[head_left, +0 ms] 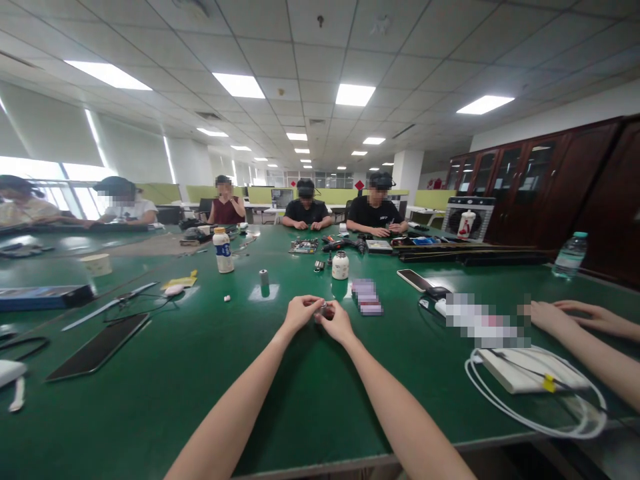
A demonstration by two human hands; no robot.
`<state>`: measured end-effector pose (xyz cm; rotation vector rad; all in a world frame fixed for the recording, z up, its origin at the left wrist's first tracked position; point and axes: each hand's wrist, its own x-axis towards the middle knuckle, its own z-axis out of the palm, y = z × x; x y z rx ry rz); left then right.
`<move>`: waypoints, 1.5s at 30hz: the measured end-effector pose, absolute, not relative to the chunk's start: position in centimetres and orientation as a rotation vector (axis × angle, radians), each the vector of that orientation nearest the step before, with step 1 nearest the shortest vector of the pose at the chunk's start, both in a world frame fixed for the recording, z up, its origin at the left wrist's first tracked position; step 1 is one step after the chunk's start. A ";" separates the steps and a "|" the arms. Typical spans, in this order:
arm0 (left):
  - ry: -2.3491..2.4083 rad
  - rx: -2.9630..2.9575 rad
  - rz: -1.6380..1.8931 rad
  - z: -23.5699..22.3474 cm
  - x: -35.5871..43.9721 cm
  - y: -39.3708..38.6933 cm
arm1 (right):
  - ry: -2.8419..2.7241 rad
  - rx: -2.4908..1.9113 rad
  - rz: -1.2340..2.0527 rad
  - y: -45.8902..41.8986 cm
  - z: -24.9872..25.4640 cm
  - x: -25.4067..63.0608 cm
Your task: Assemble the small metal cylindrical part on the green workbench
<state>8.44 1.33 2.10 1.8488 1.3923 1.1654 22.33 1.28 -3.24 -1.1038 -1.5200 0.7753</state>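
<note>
My left hand (301, 312) and my right hand (337, 321) meet over the green table (280, 400), fingers bent and closed. Pinched between their fingertips is a small shiny metallic piece (323, 309), mostly covered, so its kind does not show. Just beyond my hands stands a white jar (340, 266) with small dark prints. Small metal parts (319, 266) lie beside the jar on its left. A short grey metal cylinder (263, 277) stands upright to the left of my hands. Close on the right lies a pink-purple pack (367, 297), blurred by pixels.
A white-and-blue bottle (223, 252) stands left of centre. To the left lies a dark tablet (100, 347). On the right are a phone (414, 280), a white box with cables (530, 371), a water bottle (571, 256) and another person's hands (555, 317). Several people sit opposite.
</note>
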 end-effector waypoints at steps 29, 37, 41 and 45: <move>1.832 1.974 1.267 2.3 4.1 0.6 | -1.658 -1.272 0.614 0.5 -2.3 23.0; 1.446 1.958 1.450 1.6 9.3 0.0 | -1.676 -1.244 0.586 0.0 -1.8 22.9; 1.513 1.912 1.464 1.5 9.3 0.1 | -1.705 -1.268 0.565 -0.1 -1.8 22.9; 1.580 1.973 1.402 1.8 9.5 0.2 | -1.712 -1.271 0.582 0.0 -1.8 22.9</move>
